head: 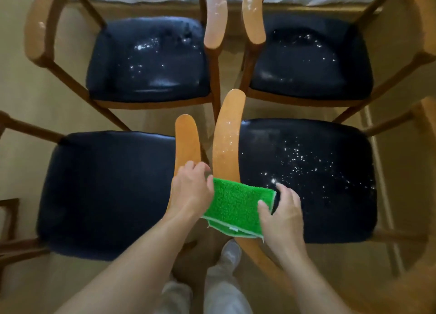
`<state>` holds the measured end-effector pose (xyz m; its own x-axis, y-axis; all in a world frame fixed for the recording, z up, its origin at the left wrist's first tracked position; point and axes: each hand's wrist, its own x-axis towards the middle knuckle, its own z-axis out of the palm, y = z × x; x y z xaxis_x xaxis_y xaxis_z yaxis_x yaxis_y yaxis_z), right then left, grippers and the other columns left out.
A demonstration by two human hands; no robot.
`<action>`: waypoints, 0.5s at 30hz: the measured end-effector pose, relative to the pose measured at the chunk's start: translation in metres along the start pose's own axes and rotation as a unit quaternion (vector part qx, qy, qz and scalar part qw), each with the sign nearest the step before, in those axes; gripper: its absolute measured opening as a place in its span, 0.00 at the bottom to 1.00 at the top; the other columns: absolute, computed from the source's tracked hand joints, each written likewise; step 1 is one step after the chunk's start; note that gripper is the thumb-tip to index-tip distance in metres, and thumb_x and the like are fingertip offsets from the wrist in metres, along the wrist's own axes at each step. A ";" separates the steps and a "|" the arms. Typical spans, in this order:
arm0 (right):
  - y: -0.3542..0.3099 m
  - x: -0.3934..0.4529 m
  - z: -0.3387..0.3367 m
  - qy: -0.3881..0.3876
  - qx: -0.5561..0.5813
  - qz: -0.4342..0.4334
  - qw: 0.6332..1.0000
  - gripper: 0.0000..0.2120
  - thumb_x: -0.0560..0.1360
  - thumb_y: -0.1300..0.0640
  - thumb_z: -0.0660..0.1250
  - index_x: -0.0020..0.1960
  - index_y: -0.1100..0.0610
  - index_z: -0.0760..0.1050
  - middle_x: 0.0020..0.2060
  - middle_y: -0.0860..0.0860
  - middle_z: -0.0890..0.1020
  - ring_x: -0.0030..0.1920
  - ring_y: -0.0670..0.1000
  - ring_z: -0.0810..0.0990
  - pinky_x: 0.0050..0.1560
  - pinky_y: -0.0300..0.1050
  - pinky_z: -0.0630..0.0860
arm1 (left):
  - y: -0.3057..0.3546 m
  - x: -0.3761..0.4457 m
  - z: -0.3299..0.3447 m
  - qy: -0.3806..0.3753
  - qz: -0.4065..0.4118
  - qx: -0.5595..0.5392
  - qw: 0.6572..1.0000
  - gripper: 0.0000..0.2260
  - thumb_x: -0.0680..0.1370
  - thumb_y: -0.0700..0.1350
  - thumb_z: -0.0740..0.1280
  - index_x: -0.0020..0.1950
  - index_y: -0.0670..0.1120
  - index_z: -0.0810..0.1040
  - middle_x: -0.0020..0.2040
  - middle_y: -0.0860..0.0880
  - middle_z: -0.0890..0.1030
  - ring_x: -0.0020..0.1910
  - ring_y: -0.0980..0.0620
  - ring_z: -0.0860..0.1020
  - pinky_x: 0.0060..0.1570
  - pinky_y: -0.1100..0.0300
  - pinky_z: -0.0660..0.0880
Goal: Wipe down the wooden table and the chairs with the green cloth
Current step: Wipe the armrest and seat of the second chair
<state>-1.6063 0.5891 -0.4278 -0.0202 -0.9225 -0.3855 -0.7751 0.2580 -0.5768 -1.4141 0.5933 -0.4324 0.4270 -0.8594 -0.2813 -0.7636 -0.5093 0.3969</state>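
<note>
I am standing between four chairs, looking down. My left hand (191,191) and right hand (282,216) both have hold of the green cloth (236,210), each pinching one side of it, the left at its left edge and the right with the thumb on top at its right edge. The cloth is folded flat and draped over the wooden armrest (226,139) of the near right chair, about midway along that arm, with my left hand between this arm and the arm of the near left chair (187,141).

As for progress, I judge it is early to middling. The near left seat (106,191) looks dark and free of specks, so it may be done. The near right seat (311,179) is scattered with white specks, and the arm under the cloth shows pale flecks further up. Both far chairs are dirty too: the far left seat (148,59) and far right seat (306,59) carry white specks, and their inner arms are flecked. The wooden desk itself is not in view, so I cannot tell whether it has been wiped.
</note>
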 end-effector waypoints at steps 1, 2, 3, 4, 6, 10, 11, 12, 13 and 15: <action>-0.004 -0.001 0.009 -0.013 -0.015 -0.020 1.000 0.28 0.77 0.54 0.65 0.74 0.58 0.62 0.73 0.56 0.62 0.72 0.54 0.61 0.71 0.45 0.58 | 0.000 0.008 0.003 0.051 0.015 0.017 0.998 0.10 0.77 0.49 0.62 0.57 0.49 0.76 0.54 0.50 0.75 0.52 0.49 0.73 0.52 0.52 0.73; -0.009 -0.006 0.020 -0.041 -0.018 -0.044 0.998 0.32 0.78 0.51 0.63 0.77 0.57 0.55 0.77 0.55 0.54 0.75 0.52 0.53 0.73 0.43 0.52 | 0.000 0.017 0.006 0.084 0.023 0.018 0.996 0.13 0.78 0.48 0.62 0.61 0.48 0.74 0.59 0.48 0.73 0.56 0.48 0.72 0.55 0.50 0.72; -0.012 -0.010 0.032 -0.076 -0.014 -0.062 0.995 0.34 0.79 0.48 0.60 0.78 0.56 0.47 0.78 0.53 0.48 0.76 0.49 0.47 0.73 0.40 0.47 | -0.001 0.025 0.008 0.092 0.027 0.017 0.995 0.16 0.79 0.48 0.61 0.66 0.47 0.72 0.65 0.46 0.71 0.63 0.47 0.69 0.61 0.49 0.70; -0.015 -0.014 0.046 -0.112 -0.014 -0.067 0.991 0.37 0.80 0.45 0.57 0.78 0.54 0.39 0.78 0.52 0.43 0.76 0.48 0.43 0.73 0.39 0.44 | -0.004 0.034 0.011 0.083 0.026 0.015 0.996 0.19 0.80 0.48 0.59 0.70 0.46 0.67 0.70 0.45 0.66 0.69 0.47 0.65 0.66 0.48 0.66; -0.021 -0.016 0.070 -0.141 -0.053 -0.051 0.987 0.40 0.76 0.34 0.46 0.72 0.52 0.24 0.77 0.52 0.37 0.76 0.49 0.39 0.75 0.43 0.44 | -0.012 0.049 0.021 0.051 0.019 0.016 0.998 0.22 0.81 0.48 0.53 0.75 0.45 0.59 0.76 0.46 0.58 0.75 0.49 0.54 0.72 0.50 0.55; -0.036 -0.001 0.095 -0.058 -0.156 -0.022 0.986 0.43 0.75 0.31 0.39 0.76 0.61 0.34 0.74 0.64 0.57 0.71 0.62 0.64 0.61 0.57 0.74 | -0.028 0.055 0.040 0.036 0.065 0.139 0.988 0.22 0.82 0.44 0.46 0.75 0.40 0.58 0.76 0.42 0.56 0.76 0.46 0.51 0.73 0.49 0.50; -0.038 0.005 0.098 -0.058 -0.162 -0.039 0.984 0.42 0.77 0.33 0.44 0.77 0.64 0.43 0.72 0.66 0.63 0.67 0.64 0.70 0.52 0.58 0.79 | -0.028 0.054 0.041 0.048 0.063 0.131 0.988 0.21 0.81 0.44 0.47 0.74 0.39 0.60 0.75 0.41 0.59 0.75 0.45 0.53 0.73 0.49 0.53; -0.039 0.011 0.099 -0.054 -0.174 -0.063 0.981 0.41 0.77 0.35 0.47 0.76 0.66 0.49 0.70 0.67 0.65 0.65 0.65 0.72 0.47 0.58 0.80 | -0.028 0.054 0.040 0.062 0.059 0.122 0.989 0.22 0.81 0.45 0.49 0.73 0.40 0.61 0.75 0.42 0.61 0.75 0.46 0.56 0.72 0.49 0.55; -0.040 0.018 0.101 -0.054 -0.186 -0.085 0.977 0.41 0.76 0.37 0.49 0.76 0.67 0.51 0.70 0.68 0.64 0.65 0.66 0.72 0.46 0.58 0.80 | -0.027 0.054 0.040 0.067 0.054 0.118 0.989 0.22 0.81 0.46 0.50 0.74 0.40 0.61 0.74 0.42 0.62 0.75 0.47 0.57 0.72 0.49 0.56; -0.047 0.037 0.103 -0.042 -0.201 -0.121 0.971 0.39 0.77 0.39 0.49 0.76 0.67 0.50 0.72 0.68 0.59 0.67 0.67 0.68 0.49 0.60 0.79 | -0.025 0.053 0.039 0.068 0.043 0.123 0.989 0.23 0.80 0.47 0.49 0.74 0.40 0.61 0.74 0.42 0.62 0.74 0.47 0.58 0.72 0.50 0.57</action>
<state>-1.5058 0.5724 -0.4895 0.2327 -0.9107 -0.3411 -0.9347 -0.1126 -0.3371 -1.3914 0.5620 -0.4918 0.4034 -0.9059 -0.1287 -0.8878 -0.4215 0.1847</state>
